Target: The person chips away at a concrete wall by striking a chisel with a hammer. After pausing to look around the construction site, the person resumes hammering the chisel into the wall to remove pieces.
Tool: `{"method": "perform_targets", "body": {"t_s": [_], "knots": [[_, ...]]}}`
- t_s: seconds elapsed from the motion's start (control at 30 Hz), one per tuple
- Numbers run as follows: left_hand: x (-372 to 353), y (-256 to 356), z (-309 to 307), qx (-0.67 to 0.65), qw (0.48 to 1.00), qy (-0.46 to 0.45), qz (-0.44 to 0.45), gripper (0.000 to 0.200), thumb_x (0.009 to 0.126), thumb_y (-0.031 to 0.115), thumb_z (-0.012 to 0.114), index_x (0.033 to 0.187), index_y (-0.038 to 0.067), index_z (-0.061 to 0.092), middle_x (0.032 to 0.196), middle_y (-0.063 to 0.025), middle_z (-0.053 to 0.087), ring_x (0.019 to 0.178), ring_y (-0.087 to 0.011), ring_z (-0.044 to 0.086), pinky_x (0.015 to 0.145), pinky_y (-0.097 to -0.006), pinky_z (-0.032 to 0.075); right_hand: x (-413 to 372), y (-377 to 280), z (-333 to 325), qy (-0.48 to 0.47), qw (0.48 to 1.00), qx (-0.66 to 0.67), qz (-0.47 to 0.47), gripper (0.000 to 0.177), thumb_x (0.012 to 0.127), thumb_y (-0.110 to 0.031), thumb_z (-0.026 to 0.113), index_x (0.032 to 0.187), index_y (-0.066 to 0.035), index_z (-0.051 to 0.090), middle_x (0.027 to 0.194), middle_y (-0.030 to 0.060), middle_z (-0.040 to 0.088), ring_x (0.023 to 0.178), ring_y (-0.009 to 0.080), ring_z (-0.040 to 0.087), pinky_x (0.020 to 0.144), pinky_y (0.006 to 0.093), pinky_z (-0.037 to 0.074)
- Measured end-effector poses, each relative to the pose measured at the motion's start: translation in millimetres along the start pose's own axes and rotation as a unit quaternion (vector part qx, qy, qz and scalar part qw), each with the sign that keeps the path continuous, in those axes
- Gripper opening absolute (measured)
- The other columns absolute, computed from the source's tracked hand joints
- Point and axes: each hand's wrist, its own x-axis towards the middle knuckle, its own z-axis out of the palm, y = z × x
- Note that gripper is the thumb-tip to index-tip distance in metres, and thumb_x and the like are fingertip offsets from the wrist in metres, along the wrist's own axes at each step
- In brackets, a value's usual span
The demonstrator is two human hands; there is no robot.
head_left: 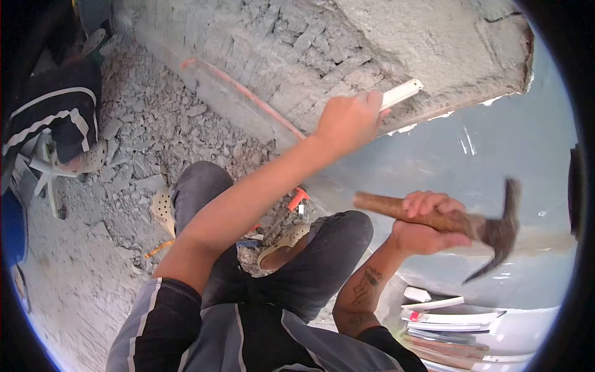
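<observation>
My left hand is closed around a white flat strip with small dark dots at its free end. I cannot make out exactly what the strip is. It is held in front of the broken, rough wall, near the lower edge of the chipped patch. My right hand grips a claw hammer by its wooden handle, close to the head. The hammer's butt end points left toward my left forearm, and its head is slightly blurred.
Rubble covers the floor on the left. An orange-red conduit runs along the wall base. A person's leg is at far left by a white chair base. Trim strips lie lower right; an orange tool lies between my knees.
</observation>
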Motion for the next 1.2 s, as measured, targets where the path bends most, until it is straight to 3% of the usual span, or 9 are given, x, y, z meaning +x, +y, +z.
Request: {"method": "perform_targets", "body": {"t_s": [0.13,0.2,0.3,0.4,0.57,0.6,0.7,1.07,1.2], "knots": [[0,5,4,0.019,1.000,0.018,-0.003,0.026,0.089,0.027,0.062,0.086,0.003,0.051,0.065,-0.0163,0.061,0.053,-0.0363,0.061,0.045,-0.0448,0.047,13,38,4,0.053,0.986,0.160,-0.005,0.073,0.083,-0.082,0.029,0.083,-0.011,0.047,0.060,0.0036,0.045,0.045,0.0155,0.040,0.039,0.0293,0.034],[0,7,1,0.007,1.000,0.015,-0.008,0.026,0.089,0.027,0.062,0.086,0.003,0.051,0.063,-0.0166,0.061,0.052,-0.0366,0.061,0.045,-0.0452,0.047,17,69,29,0.198,0.949,-0.225,0.095,0.070,0.088,-0.077,0.025,0.082,-0.010,0.046,0.059,0.0029,0.043,0.044,0.0155,0.037,0.038,0.0278,0.033],[1,7,-1,0.000,1.000,0.015,-0.009,0.026,0.089,0.027,0.062,0.085,0.003,0.052,0.059,-0.0171,0.060,0.050,-0.0369,0.060,0.045,-0.0458,0.047,29,47,20,0.152,0.941,-0.159,0.258,0.069,0.091,-0.074,0.021,0.085,-0.010,0.045,0.060,0.0028,0.042,0.043,0.0157,0.036,0.038,0.0266,0.032],[0,8,0,0.003,1.000,0.018,-0.014,0.026,0.089,0.027,0.062,0.085,0.003,0.052,0.058,-0.0173,0.059,0.050,-0.0373,0.060,0.045,-0.0460,0.047,33,-11,32,0.245,0.953,-0.174,0.048,0.074,0.083,-0.082,0.024,0.086,-0.011,0.044,0.058,0.0016,0.038,0.044,0.0141,0.033,0.038,0.0277,0.033],[1,4,2,-0.011,1.000,0.016,-0.011,0.027,0.090,0.028,0.061,0.084,0.003,0.052,0.058,-0.0175,0.059,0.050,-0.0375,0.060,0.046,-0.0462,0.048,39,-15,-6,0.029,0.963,0.027,-0.265,0.076,0.075,-0.089,0.033,0.080,-0.014,0.048,0.061,0.0049,0.046,0.043,0.0146,0.041,0.040,0.0292,0.037],[1,3,3,-0.005,1.000,0.018,-0.009,0.028,0.090,0.029,0.061,0.084,0.003,0.053,0.058,-0.0176,0.059,0.050,-0.0376,0.060,0.046,-0.0464,0.048,36,32,-18,0.099,0.922,-0.246,-0.283,0.073,0.081,-0.084,0.030,0.080,-0.013,0.047,0.059,0.0036,0.043,0.044,0.0144,0.039,0.040,0.0287,0.036],[-6,1,5,0.008,0.999,-0.005,-0.034,0.030,0.090,0.031,0.060,0.085,0.002,0.053,0.057,-0.0180,0.059,0.050,-0.0378,0.060,0.046,-0.0466,0.048,22,71,33,0.052,0.914,-0.298,0.270,0.063,0.094,-0.068,0.028,0.082,-0.009,0.045,0.056,0.0029,0.039,0.044,0.0146,0.038,0.039,0.0288,0.036],[-4,0,-11,0.005,0.999,-0.032,0.000,0.030,0.090,0.031,0.061,0.084,0.002,0.054,0.055,-0.0155,0.057,0.047,-0.0353,0.059,0.044,-0.0446,0.046,15,6,1,0.106,0.990,-0.094,0.012,0.082,0.076,-0.087,0.023,0.082,-0.008,0.043,0.057,0.0061,0.041,0.043,0.0194,0.041,0.043,0.0332,0.039],[-6,8,-10,-0.022,0.999,0.012,0.045,0.027,0.089,0.029,0.063,0.086,0.004,0.055,0.055,-0.0142,0.057,0.047,-0.0335,0.059,0.043,-0.0430,0.046,-4,34,4,0.116,0.976,-0.116,0.144,0.075,0.087,-0.078,0.028,0.084,-0.006,0.045,0.057,0.0057,0.042,0.043,0.0175,0.041,0.043,0.0304,0.038]]}}
